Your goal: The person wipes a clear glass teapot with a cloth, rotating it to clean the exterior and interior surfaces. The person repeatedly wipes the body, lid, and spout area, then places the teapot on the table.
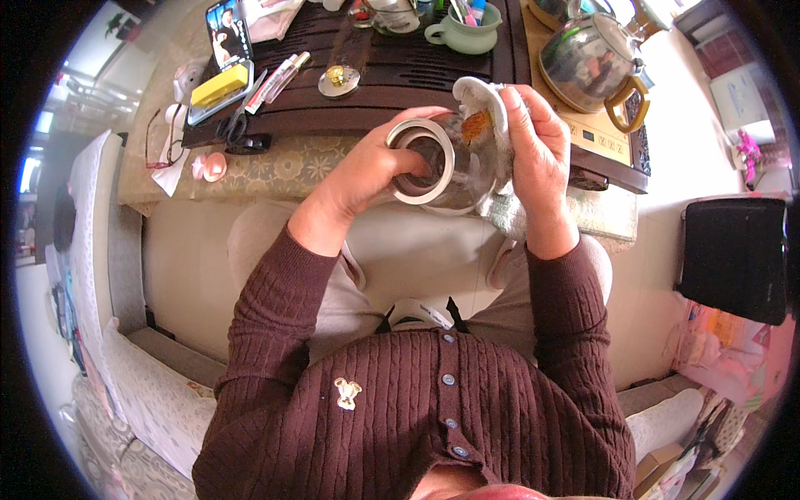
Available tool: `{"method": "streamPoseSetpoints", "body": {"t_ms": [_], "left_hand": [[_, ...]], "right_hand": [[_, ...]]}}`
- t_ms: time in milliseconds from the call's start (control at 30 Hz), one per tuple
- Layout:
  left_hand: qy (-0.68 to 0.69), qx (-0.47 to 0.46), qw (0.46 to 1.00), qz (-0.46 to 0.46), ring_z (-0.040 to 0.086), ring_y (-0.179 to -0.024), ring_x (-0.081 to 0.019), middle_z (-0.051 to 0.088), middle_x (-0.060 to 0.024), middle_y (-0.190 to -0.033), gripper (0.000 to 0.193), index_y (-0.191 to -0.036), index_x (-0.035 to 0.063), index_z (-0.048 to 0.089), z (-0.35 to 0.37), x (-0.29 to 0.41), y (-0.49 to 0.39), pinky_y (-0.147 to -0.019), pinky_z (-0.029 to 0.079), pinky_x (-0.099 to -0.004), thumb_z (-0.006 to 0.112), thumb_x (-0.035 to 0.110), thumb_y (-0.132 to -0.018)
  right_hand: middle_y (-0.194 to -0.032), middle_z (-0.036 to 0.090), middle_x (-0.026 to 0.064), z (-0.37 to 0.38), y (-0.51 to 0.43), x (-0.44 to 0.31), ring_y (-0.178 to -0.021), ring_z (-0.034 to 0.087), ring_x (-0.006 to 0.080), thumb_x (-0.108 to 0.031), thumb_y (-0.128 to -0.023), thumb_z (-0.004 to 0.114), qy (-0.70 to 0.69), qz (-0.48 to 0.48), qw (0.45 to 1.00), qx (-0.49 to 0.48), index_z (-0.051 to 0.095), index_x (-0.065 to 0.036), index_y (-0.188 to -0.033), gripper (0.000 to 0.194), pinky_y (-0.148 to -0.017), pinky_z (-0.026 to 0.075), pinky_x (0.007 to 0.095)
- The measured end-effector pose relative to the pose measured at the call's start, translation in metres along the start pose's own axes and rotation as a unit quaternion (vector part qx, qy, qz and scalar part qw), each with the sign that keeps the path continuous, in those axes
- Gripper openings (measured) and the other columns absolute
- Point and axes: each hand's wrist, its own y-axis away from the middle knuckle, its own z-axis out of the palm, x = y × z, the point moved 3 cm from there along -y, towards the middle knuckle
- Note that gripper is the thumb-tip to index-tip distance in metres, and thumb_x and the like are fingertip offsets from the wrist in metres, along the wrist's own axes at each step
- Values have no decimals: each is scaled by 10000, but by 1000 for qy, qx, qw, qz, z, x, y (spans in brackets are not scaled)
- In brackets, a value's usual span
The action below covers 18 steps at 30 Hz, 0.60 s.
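Observation:
My left hand point(369, 165) grips a clear glass pot or jar point(472, 181) by its mouth, the thumb hooked inside the pale metallic rim point(445, 156). The mouth is tilted towards me. In my right hand point(539, 140) is a pale, fluffy cloth point(482, 94), pressed to the far right side of the glass. An orange-brown patch point(476, 127) shows by the cloth; whether it is on the cloth or the glass, I cannot tell. Beyond my hands, a round lid point(342, 87) with a gold-coloured knob lies on the dark slatted tea tray point(400, 115).
A steel kettle point(587, 59) stands at the right. A green cup point(469, 34) holds several items at the back. On the left are a phone point(228, 34), a yellow block point(219, 86) in a dish, scissors point(234, 125), tubes point(278, 81) and eyeglasses point(164, 140).

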Motion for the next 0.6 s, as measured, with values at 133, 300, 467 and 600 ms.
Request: {"method": "streamPoseSetpoints", "body": {"t_ms": [133,300,467,600], "left_hand": [[-42,-1,999,0,609,-1086,-140,636,-46,-1216,673,-1397,38,519,-4,3,2,-928,496,-273,587,-61,-735],[-108,-28,994,-1,574,-1142,-134,612,-33,-1262,679,-1405,47,508,-12,5,3,-1005,449,-284,597,-70,-742],[-205,0,976,67,553,-1191,-163,596,-64,-1264,704,-1420,49,487,-17,12,3,-1040,433,-307,558,-96,-735],[-260,35,959,108,544,-1226,-186,593,-94,-1258,722,-1434,75,473,-16,12,4,-1065,427,-332,552,-106,-739]], "right_hand": [[-935,641,25,0,-2,-13,-848,583,103,-198,-965,666,128,-117,979,-110,676,-26,-1055,194,-759,476,250],[-1031,648,125,5,-3,-31,-933,650,302,-45,-784,692,271,-212,908,-240,660,-46,-1048,266,-803,529,381],[-1036,644,119,9,6,-35,-937,651,339,-29,-752,680,369,-215,881,-202,643,-57,-1024,276,-772,538,407],[-1042,646,124,9,5,-29,-942,656,331,-22,-742,680,386,-190,883,-190,644,-59,-1015,278,-752,545,410]]}}
